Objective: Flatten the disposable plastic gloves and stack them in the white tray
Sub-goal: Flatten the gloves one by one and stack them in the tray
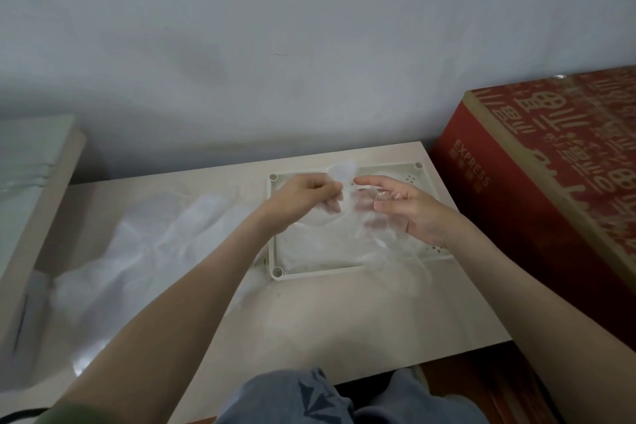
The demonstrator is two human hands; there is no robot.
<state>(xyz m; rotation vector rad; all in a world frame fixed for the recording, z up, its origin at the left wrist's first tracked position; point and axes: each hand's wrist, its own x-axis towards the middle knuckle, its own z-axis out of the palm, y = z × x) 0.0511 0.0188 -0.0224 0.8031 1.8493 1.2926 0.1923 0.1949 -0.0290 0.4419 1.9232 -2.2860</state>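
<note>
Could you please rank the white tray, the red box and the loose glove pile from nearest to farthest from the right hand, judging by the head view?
1. white tray: directly under the right hand.
2. red box: just off to that hand's right.
3. loose glove pile: far over on the left side.

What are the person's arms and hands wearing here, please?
The left hand and right hand wear no glove, ring or watch that shows, and both forearms are bare. A dull green sleeve edge seems to show by the left upper arm.
</note>
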